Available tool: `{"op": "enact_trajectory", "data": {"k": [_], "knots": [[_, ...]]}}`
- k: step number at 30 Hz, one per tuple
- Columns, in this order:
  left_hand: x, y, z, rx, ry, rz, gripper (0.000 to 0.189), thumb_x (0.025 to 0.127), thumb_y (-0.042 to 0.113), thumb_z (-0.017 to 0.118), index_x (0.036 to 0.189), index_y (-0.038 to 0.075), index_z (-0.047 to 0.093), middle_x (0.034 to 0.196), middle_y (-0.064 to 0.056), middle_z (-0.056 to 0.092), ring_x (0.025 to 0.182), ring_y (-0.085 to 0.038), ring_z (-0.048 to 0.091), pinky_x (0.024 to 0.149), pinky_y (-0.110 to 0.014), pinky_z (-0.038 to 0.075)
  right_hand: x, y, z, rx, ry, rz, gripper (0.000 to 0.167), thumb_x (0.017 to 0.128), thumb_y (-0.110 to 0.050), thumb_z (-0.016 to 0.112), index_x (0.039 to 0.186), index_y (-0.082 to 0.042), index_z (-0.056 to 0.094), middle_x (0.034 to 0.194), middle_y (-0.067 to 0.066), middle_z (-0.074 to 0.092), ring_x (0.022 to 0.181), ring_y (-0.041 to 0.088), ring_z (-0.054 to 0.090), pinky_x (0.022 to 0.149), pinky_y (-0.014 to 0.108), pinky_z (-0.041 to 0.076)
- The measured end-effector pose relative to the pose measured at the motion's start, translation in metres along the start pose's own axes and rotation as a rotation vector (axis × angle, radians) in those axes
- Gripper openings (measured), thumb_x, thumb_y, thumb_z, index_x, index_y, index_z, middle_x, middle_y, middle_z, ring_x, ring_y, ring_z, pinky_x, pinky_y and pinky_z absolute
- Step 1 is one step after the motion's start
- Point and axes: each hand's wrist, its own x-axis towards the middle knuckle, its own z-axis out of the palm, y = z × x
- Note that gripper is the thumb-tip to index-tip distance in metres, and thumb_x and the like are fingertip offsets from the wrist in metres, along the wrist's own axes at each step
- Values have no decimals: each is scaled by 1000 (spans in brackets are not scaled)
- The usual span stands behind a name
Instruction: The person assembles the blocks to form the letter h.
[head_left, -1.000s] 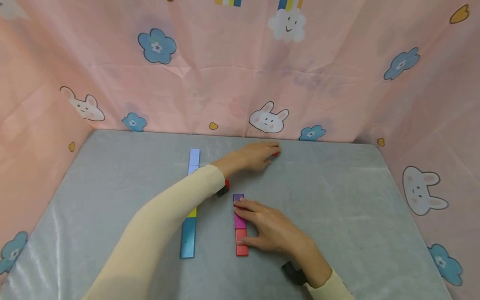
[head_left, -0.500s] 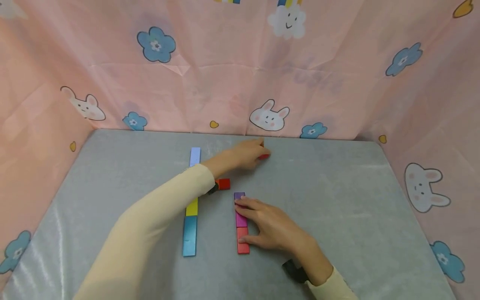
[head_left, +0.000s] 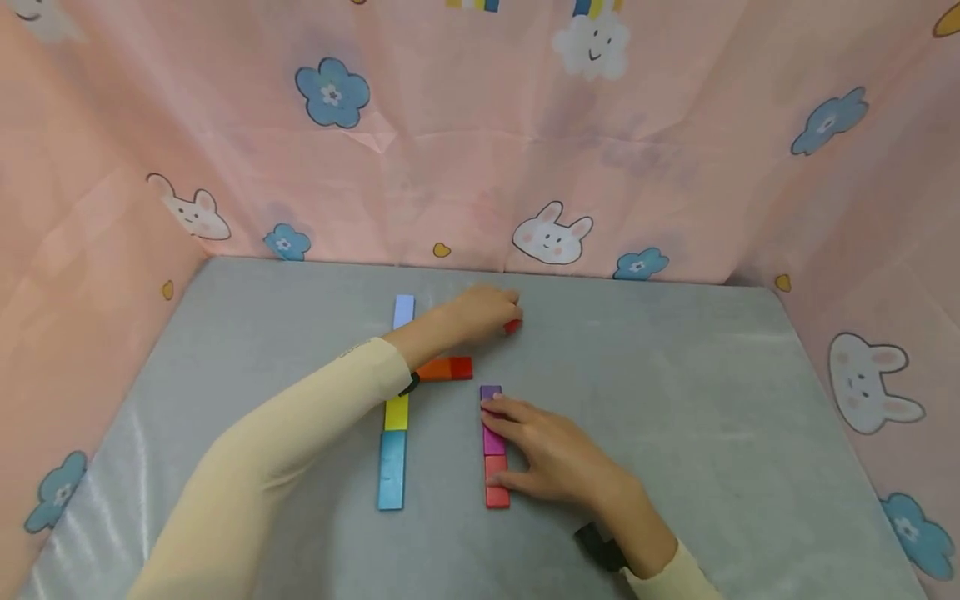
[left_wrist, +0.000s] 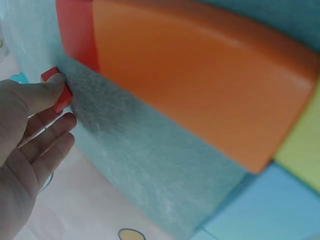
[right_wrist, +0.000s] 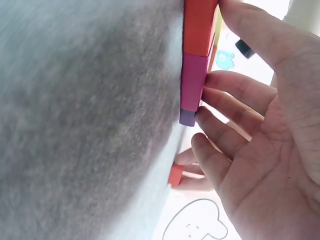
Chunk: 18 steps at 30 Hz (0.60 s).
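My left hand [head_left: 480, 315] reaches across to the back of the grey table and pinches a small red block [left_wrist: 63, 100] between thumb and fingers, close over the cloth. My right hand [head_left: 558, 458] rests along a short row in front of me, its fingers spread. That row runs from a purple block [head_left: 491, 391] through a magenta block [head_left: 492, 445] to a coral-red block [head_left: 497, 497]. The right thumb touches the coral-red block, and the fingertips lie at the purple and magenta ones.
A longer row left of centre shows a light blue block [head_left: 404, 308], a yellow block [head_left: 397, 413] and a teal block [head_left: 392, 471]; the left forearm hides its middle. An orange block [head_left: 433, 370] with a red end block [head_left: 461, 367] juts rightward from it. A pink curtain [head_left: 450, 183] surrounds the table.
My left hand has drawn left and slightly nearer with the red block, uncovering more of the orange block and its red end. The right hand stays on its row.
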Motion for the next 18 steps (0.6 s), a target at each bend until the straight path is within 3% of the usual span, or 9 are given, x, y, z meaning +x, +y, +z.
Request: {"op": "enact_trajectory", "data": {"k": [8, 18], "knots": [[-21, 0, 1, -117, 0, -38, 20, 104, 20, 69, 122, 13, 74, 109, -3, 70, 100, -21, 63, 98, -35, 59, -3, -1, -1, 33, -17, 10, 76, 89, -49, 84, 149, -9, 61, 162, 5, 53, 148, 25, 55, 117, 45, 52], [-39, 10, -6, -133, 26, 27, 25, 100, 18, 74, 125, 13, 75, 111, -5, 74, 101, -23, 67, 98, -35, 61, -1, 0, -3, 35, -17, 23, 76, 89, -49, 84, 150, -9, 60, 161, 5, 54, 148, 24, 54, 117, 46, 52]]}}
